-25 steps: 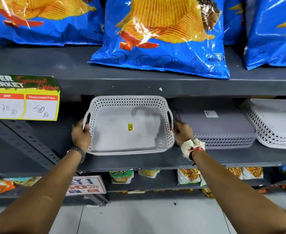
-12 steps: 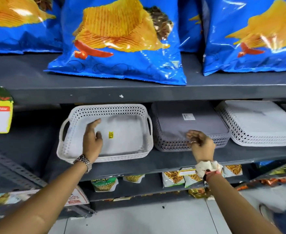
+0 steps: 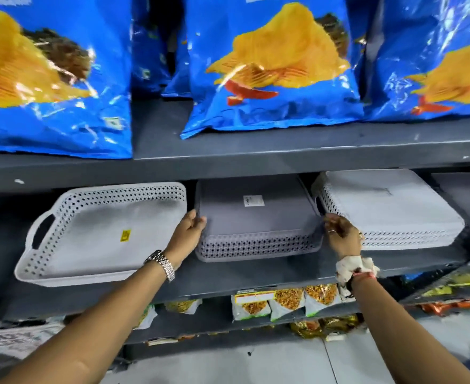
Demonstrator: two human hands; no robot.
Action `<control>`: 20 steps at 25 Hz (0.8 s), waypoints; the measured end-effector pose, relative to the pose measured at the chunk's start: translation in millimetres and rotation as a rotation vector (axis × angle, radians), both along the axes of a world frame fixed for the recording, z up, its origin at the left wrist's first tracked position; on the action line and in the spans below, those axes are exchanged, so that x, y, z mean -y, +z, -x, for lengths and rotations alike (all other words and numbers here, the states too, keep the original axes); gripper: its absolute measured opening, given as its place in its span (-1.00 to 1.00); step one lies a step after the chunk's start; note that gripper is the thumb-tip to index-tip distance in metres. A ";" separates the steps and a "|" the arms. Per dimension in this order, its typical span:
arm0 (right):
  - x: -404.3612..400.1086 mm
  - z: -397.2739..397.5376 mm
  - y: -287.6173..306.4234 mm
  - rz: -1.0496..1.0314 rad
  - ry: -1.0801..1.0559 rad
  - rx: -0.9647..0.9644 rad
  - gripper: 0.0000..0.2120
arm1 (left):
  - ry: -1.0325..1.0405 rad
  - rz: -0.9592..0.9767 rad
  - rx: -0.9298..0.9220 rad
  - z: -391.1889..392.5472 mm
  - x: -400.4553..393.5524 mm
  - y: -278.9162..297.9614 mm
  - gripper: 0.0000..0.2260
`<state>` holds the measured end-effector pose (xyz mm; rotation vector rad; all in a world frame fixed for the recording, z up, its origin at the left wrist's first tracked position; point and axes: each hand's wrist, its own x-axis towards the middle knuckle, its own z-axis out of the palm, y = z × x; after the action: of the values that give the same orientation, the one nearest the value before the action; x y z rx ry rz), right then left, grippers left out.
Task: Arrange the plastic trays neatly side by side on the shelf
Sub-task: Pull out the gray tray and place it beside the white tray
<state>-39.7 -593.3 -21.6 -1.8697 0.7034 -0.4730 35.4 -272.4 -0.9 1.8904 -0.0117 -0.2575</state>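
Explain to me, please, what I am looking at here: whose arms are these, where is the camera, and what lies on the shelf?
No machine is here. A person wears a camera on the head, so you look forward and down along their two bare arms. The shelf is in a shop. On it lie plastic trays side by side: a pale tray with its open side up on the left, a darker grey stack of upside-down trays in the middle, and a pale upside-down stack on the right. The left hand, with a metal watch at the wrist, and the right hand, with a cloth band at the wrist, grip the two sides of the grey stack. Blue crisp bags stand on the shelf above, small snack packets below.
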 end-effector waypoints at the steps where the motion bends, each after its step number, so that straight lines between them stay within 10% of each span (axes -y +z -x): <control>1: 4.3 -5.1 -1.9 0.000 0.033 -0.020 -0.75 | 0.024 -0.062 -0.027 1.1 11.3 1.8 -0.86; 7: 17.8 -27.5 -12.1 -0.074 0.230 -0.217 -0.53 | 0.257 -0.097 -0.222 -18.4 31.8 -27.1 -0.33; 20: 61.2 -19.9 53.6 -0.482 0.246 0.128 -0.69 | 0.431 0.334 0.084 25.1 34.9 44.0 -0.66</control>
<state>-19.8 -654.5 32.0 -1.4319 0.4445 -0.2342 10.3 -307.3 43.1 1.5243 0.2767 0.1139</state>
